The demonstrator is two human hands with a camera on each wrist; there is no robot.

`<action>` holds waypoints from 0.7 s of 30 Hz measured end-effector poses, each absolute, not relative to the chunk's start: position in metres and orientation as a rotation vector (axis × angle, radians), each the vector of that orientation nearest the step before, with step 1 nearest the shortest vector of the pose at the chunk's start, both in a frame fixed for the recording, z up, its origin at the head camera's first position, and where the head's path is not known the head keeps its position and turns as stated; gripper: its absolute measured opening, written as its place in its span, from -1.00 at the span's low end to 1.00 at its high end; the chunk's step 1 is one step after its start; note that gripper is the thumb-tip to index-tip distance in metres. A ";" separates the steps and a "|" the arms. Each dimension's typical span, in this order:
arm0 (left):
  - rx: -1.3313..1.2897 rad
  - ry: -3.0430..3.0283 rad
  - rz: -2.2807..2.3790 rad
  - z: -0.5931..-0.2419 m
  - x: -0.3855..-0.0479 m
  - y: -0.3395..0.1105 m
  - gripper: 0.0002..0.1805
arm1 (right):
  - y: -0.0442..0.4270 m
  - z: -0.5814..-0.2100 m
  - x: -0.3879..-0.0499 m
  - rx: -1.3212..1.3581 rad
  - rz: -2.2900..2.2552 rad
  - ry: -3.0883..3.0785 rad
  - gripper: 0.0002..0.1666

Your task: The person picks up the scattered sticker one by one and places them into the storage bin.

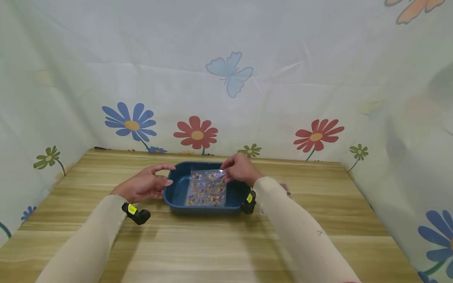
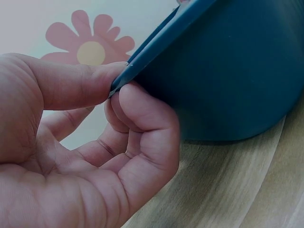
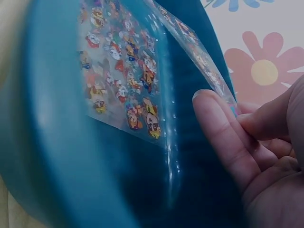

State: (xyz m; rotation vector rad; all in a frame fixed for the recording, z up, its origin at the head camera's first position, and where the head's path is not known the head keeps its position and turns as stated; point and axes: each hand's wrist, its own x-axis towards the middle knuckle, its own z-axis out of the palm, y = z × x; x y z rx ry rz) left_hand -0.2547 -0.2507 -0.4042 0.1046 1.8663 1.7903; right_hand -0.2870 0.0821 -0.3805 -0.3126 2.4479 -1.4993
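Note:
A dark blue plastic basin (image 1: 205,211) stands on the table. My left hand (image 1: 145,184) pinches its left rim between thumb and curled fingers, seen closely in the left wrist view on the basin (image 2: 228,71). Inside lies a clear sticker sheet (image 1: 207,188) with small colourful cartoon figures. Over the basin's right back part, my right hand (image 1: 241,169) pinches the corner of a clear sheet between thumb and fingers. The right wrist view has printed film (image 3: 118,71) low in the basin and a raised strip at the fingertips; whether these are one sheet or two, I cannot tell.
Right of the basin, another patterned sheet (image 1: 286,189) lies on the wooden table (image 1: 198,247), mostly hidden under my right forearm. A white curtain (image 1: 170,90) with flowers and butterflies hangs behind the table and along both sides.

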 end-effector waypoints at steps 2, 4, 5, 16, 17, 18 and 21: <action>0.098 1.862 1.793 -0.404 -0.255 -0.251 -0.28 | 0.081 -0.382 -0.287 -0.312 -1.490 2.452 -0.71; 0.093 1.863 1.794 -0.405 -0.255 -0.251 -0.28 | 0.080 -0.383 -0.287 -0.317 -1.479 2.458 -0.69; 0.093 1.862 1.794 -0.405 -0.255 -0.251 -0.29 | 0.080 -0.384 -0.287 -0.315 -1.480 2.456 -0.69; 0.103 1.865 1.797 -0.406 -0.253 -0.251 -0.30 | 0.072 -0.381 -0.285 -0.284 -1.363 2.498 -0.63; 0.104 1.869 1.796 -0.406 -0.253 -0.251 -0.31 | 0.071 -0.380 -0.285 -0.287 -1.341 2.510 -0.63; 0.105 1.873 1.795 -0.406 -0.253 -0.251 -0.32 | 0.071 -0.380 -0.285 -0.287 -1.322 2.523 -0.64; 0.111 1.888 1.789 -0.406 -0.254 -0.251 -0.33 | 0.069 -0.379 -0.283 -0.294 -1.286 2.548 -0.66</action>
